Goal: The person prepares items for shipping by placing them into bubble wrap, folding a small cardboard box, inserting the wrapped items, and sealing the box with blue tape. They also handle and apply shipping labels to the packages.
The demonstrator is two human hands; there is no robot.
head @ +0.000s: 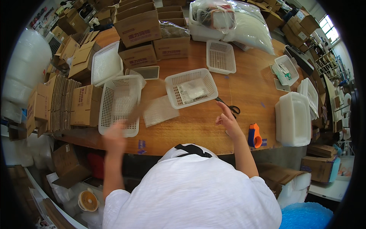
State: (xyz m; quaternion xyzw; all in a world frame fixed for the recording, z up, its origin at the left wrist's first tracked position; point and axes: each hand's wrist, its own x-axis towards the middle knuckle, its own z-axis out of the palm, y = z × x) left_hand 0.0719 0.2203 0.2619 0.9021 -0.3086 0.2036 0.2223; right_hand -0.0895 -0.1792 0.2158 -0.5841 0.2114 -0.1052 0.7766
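Note:
My left hand (114,136), blurred, grips a thin brown strip that looks like flat cardboard (140,110). Below the strip's lower end stands a white perforated plastic basket (104,121) with bubble wrap (125,98) in it. My right hand (228,123) is raised over the tabletop with nothing in it, the index finger stretched out and others partly curled. Just beyond it lie black-handled scissors (235,109). Another white basket (168,86) in the middle holds a clear plastic packet (194,90). In front of it a bubble-wrap sheet (161,111) lies flat on the wooden table (197,126).
An orange and blue tape dispenser (254,136) lies near the front edge, beside stacked white bins (294,120). Folded cartons (61,104) line the left side; open cartons (140,28) are stacked at the back. More baskets (220,70) stand farther off.

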